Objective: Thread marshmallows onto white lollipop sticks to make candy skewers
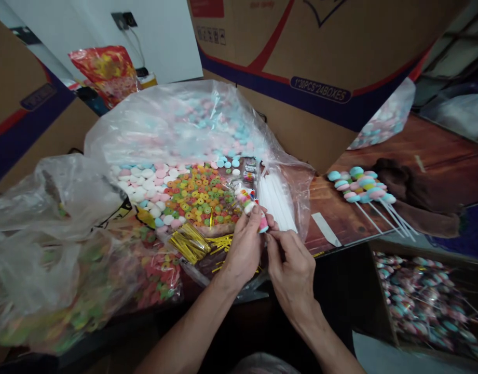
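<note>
Near the centre of the frame, the left hand (242, 246) holds a short, many-coloured candy stack (263, 224), its thumb and fingers closed narrowly around it, so the stack lies under the thumb with its pink and pale-blue lower end jutting out on the right side of the grip. The right hand (291, 265) is just beside it, thumb and fingertips bent close together at that lower end; whether they have closed on anything thin cannot be told. Just above and right of the hands lies a bundle of thin white sticks (276, 200), partly under clear plastic. At the centre of the frame is a heap of small orange, yellow and green ring candies (202, 195), with smooth white, pink and pale-blue round candies (147, 183) on its left. Shiny gold twist ties (190, 243) lie just left of the left hand. At the right of the frame, a pile of pink, blue and yellow candy skewers (361, 186) rests on the reddish-brown wooden tabletop (433, 150).
</note>
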Demonstrator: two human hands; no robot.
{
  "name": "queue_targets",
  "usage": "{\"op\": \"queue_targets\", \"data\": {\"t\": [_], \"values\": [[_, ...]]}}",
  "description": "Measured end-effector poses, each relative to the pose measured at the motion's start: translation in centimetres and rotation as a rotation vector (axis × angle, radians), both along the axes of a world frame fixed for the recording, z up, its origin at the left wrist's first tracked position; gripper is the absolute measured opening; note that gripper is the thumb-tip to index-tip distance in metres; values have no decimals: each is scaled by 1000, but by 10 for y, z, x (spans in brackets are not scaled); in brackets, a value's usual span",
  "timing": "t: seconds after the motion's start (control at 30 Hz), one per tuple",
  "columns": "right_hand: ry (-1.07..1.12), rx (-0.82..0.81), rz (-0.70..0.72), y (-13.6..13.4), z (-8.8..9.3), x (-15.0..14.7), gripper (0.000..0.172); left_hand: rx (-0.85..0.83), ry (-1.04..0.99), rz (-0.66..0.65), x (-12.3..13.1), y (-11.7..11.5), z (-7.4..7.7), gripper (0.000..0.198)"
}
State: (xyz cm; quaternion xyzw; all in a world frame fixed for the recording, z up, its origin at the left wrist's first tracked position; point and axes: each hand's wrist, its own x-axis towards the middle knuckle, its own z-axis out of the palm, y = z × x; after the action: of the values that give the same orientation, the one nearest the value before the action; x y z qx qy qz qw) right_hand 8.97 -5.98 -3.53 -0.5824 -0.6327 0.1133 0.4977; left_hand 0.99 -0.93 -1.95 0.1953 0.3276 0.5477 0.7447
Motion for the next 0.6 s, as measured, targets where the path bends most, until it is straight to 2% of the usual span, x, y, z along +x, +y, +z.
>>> {"op": "queue_targets", "data": {"t": [0.07,0.13,0.3,0.4,0.53,0.6], "values": [[-11,-27,20,-1,1,0,16,21,33,0,-3,1,0,26],[21,-131,81,-6,2,7,18,23,70,8,-8,5,1,27],[281,-440,269,-22,6,27,22,-52,35,33,-17,12,2,24],[362,-449,271,-21,7,23,25,-62,1,-29,-14,8,1,23],[418,-390,182,-12,1,7,26,-56,16,-149,-10,-2,0,26],[444,-360,137,-7,-1,1,24,-51,27,-156,-11,-5,-2,30]]}}
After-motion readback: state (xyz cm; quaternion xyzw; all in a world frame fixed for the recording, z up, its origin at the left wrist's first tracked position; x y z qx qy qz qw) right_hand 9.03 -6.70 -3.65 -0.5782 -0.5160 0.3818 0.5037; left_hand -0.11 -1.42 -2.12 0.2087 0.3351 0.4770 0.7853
